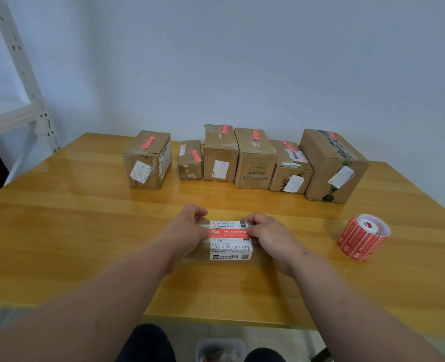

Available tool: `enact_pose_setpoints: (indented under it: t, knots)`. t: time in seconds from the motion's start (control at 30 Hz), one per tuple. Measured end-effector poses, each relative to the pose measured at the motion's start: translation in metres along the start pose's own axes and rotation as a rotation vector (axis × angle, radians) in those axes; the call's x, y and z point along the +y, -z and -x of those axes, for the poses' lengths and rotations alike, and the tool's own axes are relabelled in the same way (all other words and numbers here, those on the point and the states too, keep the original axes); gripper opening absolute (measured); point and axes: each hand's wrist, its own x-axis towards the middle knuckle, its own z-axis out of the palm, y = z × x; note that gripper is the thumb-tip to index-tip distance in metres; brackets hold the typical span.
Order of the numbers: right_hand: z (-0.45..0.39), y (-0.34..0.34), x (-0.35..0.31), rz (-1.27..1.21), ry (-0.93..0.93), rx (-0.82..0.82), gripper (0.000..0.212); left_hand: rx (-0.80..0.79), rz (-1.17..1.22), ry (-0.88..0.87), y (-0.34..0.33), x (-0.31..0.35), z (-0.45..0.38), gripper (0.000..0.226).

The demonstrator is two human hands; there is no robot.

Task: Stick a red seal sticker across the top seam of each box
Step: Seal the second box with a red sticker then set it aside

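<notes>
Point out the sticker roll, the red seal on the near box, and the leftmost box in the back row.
sticker roll [363, 237]: head view, red outer wrap.
red seal [229, 233]: head view, strip's middle.
leftmost box [146, 159]: head view, front face.

**Both hands down, close together**

I see both forearms reaching forward, bare, converging toward the middle. My left hand [187, 231] sits knuckles up, fingers curled downward at the far edge. My right hand [269, 237] mirrors it, fingers bent, thumb tucked inward. The wrists are low and nearly level.

"hynaut" upside down on box [255, 163].
</notes>
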Motion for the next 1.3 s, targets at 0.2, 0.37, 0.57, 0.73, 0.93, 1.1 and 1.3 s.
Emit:
enact_pose_setpoints:
  t: [0.2, 0.37, 0.57, 0.73, 0.93, 1.1, 1.3]
  knots:
    - [0.007, 0.011, -0.005, -0.077, -0.041, -0.106, 0.031, 0.041, 0.118, 0.009, 0.013, -0.005, -0.003, 0.029]
    - [0.009, 0.018, -0.003, 0.136, 0.020, -0.250, 0.085, -0.034, -0.045, -0.031, 0.013, -0.007, 0.001, 0.061]
    - [0.013, 0.025, -0.006, 0.287, 0.047, -0.299, 0.091, -0.036, 0.014, 0.012, 0.021, -0.008, -0.003, 0.062]
    - [0.015, 0.021, -0.009, 0.285, 0.061, -0.252, 0.079, 0.073, 0.009, -0.024, 0.034, -0.005, -0.003, 0.065]
    - [0.016, 0.004, -0.026, 0.226, 0.123, -0.140, 0.069, 0.327, -0.138, -0.106, 0.045, -0.006, -0.002, 0.051]
    - [0.013, -0.016, -0.045, 0.306, 0.156, -0.039, 0.067, 0.379, -0.141, -0.095, 0.055, -0.007, 0.001, 0.064]
    - [-0.004, -0.052, -0.058, 0.380, 0.105, 0.089, 0.067, 0.337, -0.108, -0.092, 0.059, -0.002, 0.001, 0.061]
